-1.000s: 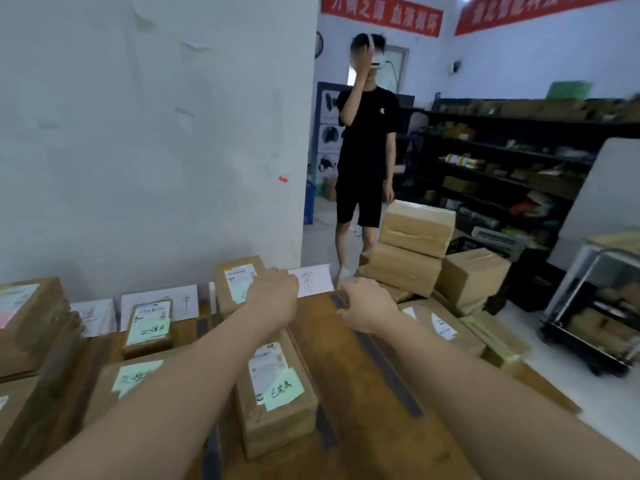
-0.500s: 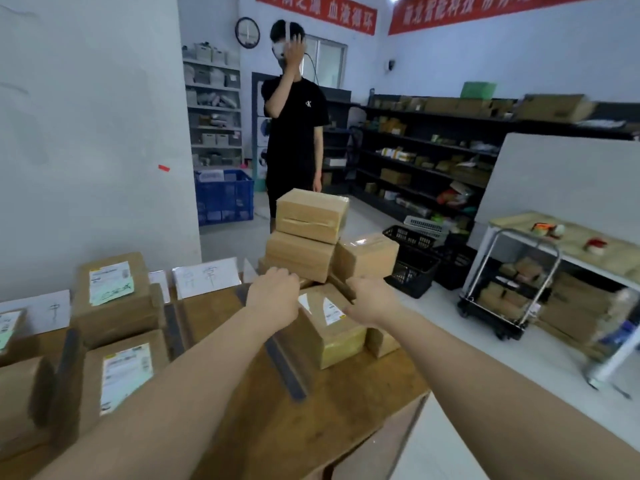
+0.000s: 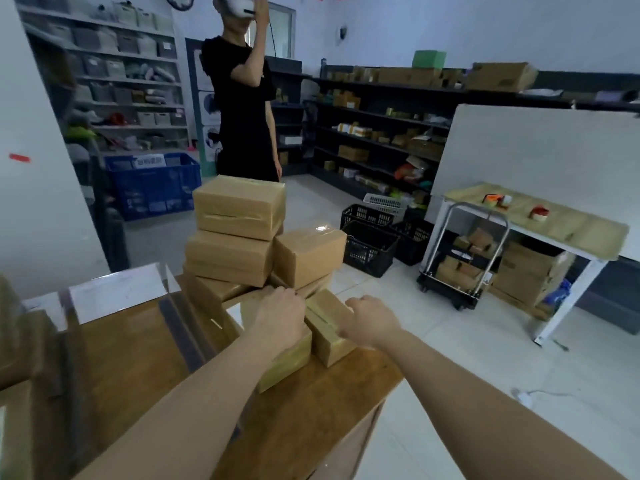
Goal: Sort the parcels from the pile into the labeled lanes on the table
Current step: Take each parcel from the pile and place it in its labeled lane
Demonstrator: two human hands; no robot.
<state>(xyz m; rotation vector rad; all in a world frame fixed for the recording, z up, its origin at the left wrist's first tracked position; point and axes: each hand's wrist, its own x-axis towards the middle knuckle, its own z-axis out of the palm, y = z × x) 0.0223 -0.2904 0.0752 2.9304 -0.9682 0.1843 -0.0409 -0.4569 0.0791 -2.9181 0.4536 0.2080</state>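
A pile of brown taped parcels (image 3: 239, 206) stands at the right end of the wooden table (image 3: 311, 403). In front of the pile lie a flat parcel with a white label (image 3: 287, 358) and, right beside it, a small parcel (image 3: 323, 329). My left hand (image 3: 280, 317) lies on the flat parcel, its fingers hooked over the far edge. My right hand (image 3: 370, 320) touches the small parcel's right top edge with curled fingers; whether it grips is unclear.
A dark tape strip (image 3: 180, 334) divides the lanes, with a white lane card (image 3: 117, 289) behind it. A person in black (image 3: 246, 105) stands beyond the pile. Black baskets (image 3: 370, 244), a loaded trolley (image 3: 460, 268) and a white side table (image 3: 533, 216) are to the right.
My view has swung right, from the labelled lanes to the pile. Both hands have travelled right and forward and now touch the front parcels.
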